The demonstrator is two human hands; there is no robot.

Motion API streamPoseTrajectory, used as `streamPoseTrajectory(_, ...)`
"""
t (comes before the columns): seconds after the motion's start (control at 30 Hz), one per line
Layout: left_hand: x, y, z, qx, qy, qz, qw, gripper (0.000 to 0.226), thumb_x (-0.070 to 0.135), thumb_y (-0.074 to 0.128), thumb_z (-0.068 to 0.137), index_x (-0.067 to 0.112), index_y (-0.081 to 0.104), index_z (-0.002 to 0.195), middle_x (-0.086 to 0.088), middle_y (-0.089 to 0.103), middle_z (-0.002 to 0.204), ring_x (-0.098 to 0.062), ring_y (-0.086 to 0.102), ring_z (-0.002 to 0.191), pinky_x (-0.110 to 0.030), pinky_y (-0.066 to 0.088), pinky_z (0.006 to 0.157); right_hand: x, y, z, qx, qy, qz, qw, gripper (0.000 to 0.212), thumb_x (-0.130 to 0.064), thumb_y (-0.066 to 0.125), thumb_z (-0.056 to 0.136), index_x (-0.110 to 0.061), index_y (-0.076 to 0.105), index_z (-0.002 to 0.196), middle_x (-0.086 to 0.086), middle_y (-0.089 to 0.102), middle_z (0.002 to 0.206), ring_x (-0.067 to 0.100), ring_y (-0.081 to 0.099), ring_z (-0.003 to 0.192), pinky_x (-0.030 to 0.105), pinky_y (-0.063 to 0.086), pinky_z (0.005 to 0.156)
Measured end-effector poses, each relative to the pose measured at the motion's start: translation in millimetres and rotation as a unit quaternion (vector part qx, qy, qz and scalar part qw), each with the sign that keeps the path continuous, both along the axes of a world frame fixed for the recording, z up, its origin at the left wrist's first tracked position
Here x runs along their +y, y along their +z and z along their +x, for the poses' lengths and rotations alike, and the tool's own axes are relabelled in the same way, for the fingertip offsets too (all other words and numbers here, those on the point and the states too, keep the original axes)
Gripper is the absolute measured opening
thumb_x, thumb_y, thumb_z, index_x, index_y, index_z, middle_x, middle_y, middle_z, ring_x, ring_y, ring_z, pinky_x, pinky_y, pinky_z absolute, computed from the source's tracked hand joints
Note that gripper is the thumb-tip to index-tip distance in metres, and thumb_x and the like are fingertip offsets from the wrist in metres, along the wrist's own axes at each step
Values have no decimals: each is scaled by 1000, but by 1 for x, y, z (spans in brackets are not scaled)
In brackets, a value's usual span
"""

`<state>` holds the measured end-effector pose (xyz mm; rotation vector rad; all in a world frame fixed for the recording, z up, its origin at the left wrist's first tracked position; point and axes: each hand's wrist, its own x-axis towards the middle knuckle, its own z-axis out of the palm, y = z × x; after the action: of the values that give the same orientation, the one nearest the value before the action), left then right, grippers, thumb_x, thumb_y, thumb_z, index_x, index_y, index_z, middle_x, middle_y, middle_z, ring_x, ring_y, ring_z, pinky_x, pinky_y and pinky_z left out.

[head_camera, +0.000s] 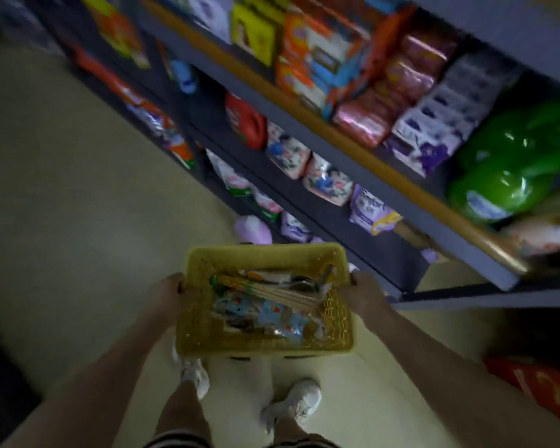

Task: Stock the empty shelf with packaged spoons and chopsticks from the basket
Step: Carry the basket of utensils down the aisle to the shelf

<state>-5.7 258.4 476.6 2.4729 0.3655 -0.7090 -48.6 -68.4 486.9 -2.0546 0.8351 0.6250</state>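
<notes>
Dim, murky light; heavy motion blur throughout; wide-angle bending at edges.

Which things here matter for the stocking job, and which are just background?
Job:
yellow basket
packaged chopsticks
blue packets
left hand and right hand, gripping the basket's sides

Background:
green bags
pink packs
floral packs
red box

Dark shelves (337, 147) bearing blurred packets (362, 118).

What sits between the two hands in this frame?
The yellow basket spans the gap in the head view: left hand grips one side rim, right hand the other. Inside lie packaged chopsticks and blurred blue packets.
</notes>
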Motion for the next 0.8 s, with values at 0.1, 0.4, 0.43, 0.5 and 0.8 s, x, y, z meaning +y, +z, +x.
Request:
streamPoseTrajectory(0.1, 64, 36, 15, -51, 72, -31, 996, 11, 11, 58, 78, 2, 55, 74, -21, 58, 71, -38, 61, 72, -42, 48, 66, 58, 48, 60, -61, 52, 2, 997, 28, -16, 65, 72, -6, 43, 57, 7, 43, 56, 19, 43, 56, 30, 33, 51)
streamPoseTrajectory(0.4, 278, 108, 82, -142, 192, -43, 970, 10, 14, 53, 87, 4, 53, 86, -7, 52, 68, -23, 51, 62, -28, 36, 51, 288, 107, 203, -173, 89, 7, 981, 26, -15, 64, 76, -11, 43, 61, 13, 43, 66, 19, 42, 64, 31, 29, 58)
streamPoseTrajectory(0.43, 300, 114, 93, -146, 188, -40, 970, 11, 15, 54, 87, 4, 53, 86, -7, 55, 70, -24, 53, 64, -29, 39, 53, 312, 107, 220, -177, 97, 7, 979, 24, -17, 65, 74, -10, 46, 62, 14, 45, 65, 20, 43, 65, 31, 30, 58)
streamPoseTrajectory(0.5, 342, 124, 114, -150, 183, -17, 972, 13, 17, 54, 86, 4, 55, 88, -7, 56, 71, -24, 55, 65, -30, 41, 55, 354, 104, 253, -183, 127, 1, 975, 23, -14, 65, 71, -11, 46, 59, 14, 46, 64, 21, 45, 64, 31, 31, 58)
streamPoseTrajectory(0.8, 488, 107, 262, -126, 255, 17, 958, 17, 21, 53, 88, 6, 54, 96, -16, 64, 87, -31, 62, 77, -43, 53, 70, 516, 84, 451, -138, 224, 14, 965, 40, -12, 62, 79, -15, 31, 55, 4, 34, 53, 20, 36, 52, 32, 27, 56)
